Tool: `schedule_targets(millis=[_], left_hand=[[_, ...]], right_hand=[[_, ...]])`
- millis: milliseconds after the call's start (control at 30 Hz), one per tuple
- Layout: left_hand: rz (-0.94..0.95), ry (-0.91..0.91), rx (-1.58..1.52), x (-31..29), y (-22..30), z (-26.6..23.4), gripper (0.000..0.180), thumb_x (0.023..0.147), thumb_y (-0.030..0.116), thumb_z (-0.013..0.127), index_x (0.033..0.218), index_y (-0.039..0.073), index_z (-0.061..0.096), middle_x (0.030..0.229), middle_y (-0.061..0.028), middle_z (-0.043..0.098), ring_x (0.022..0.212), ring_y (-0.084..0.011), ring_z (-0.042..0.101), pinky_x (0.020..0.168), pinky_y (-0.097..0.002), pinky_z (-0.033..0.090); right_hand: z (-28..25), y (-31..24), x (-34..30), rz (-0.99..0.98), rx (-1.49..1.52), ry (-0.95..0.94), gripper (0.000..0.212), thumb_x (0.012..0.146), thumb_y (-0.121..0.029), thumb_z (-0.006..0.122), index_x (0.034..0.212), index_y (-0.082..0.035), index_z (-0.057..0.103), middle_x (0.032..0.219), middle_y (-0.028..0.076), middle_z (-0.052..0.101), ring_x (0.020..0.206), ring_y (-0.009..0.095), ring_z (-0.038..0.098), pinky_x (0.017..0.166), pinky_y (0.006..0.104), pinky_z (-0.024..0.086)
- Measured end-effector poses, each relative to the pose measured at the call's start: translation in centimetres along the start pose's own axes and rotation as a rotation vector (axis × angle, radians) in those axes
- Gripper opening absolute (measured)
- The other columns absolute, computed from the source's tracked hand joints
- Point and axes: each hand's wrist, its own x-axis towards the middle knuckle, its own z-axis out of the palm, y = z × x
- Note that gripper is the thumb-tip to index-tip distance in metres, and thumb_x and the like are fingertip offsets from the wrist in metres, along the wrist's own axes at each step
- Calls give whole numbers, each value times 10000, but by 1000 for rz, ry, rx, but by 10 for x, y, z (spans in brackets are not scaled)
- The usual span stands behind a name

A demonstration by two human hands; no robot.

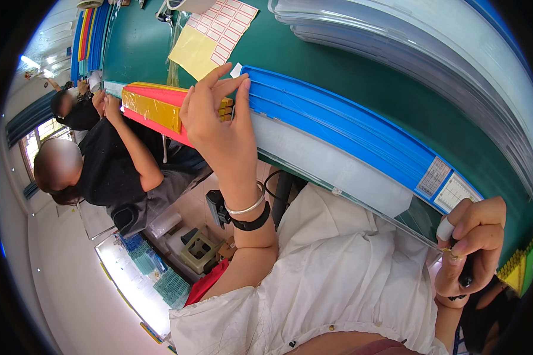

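A long blue plastic tray (337, 127) lies across the green table, joined along its near side by a clear lid (326, 160). At the tray's left end is my left hand (222, 118), fingers stretched apart, a fingertip touching the blue corner. A bracelet and a black strap circle that wrist. My right hand (477, 242) is closed around a small black-handled tool (466, 273) beside the lid's right corner. The tool's working end is mostly hidden by my fingers. One finger there wears a white cover. Two printed labels (444, 182) sit on the tray's right end.
Stacked clear plastic cases (408, 35) fill the far right. A sheet of red-bordered stickers (222, 29) lies at the back. Yellow and pink pieces (151, 109) stand left of my hand. A co-worker in black (109, 160) sits at the left; yellow and green pieces (522, 266) are at right.
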Motion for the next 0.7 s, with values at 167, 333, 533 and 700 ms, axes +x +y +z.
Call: schedule_targets(millis=[167,333,533,700], left_hand=[[71,12,81,-2,-1,-3,199,859,51,795,1035,9,712,927,-62,790,894,-157,709,994,-353,457],[74,38,128,-3,-2,-3,214,861,89,797,1068,67,745,874,-18,783,880,-160,700,1071,-430,399],[85,29,152,-5,-2,-5,253,829,89,816,1077,95,760,833,11,780,868,-152,696,1082,-427,391],[142,35,183,-5,3,-6,287,814,82,821,1092,116,762,833,32,783,870,-143,692,1089,-430,387]], right_hand=[[0,-1,1,16,-19,-2,138,880,-103,761,918,-119,629,958,76,505,658,147,505,599,267,424],[2,0,1,-3,-40,6,137,889,-114,752,911,-120,617,949,75,502,660,149,504,595,269,421],[3,-2,2,1,-45,14,135,891,-121,748,908,-117,614,947,76,500,665,150,503,595,270,421],[0,-1,1,-5,-26,0,122,896,-118,735,914,-112,614,951,78,495,680,150,505,598,278,427]])
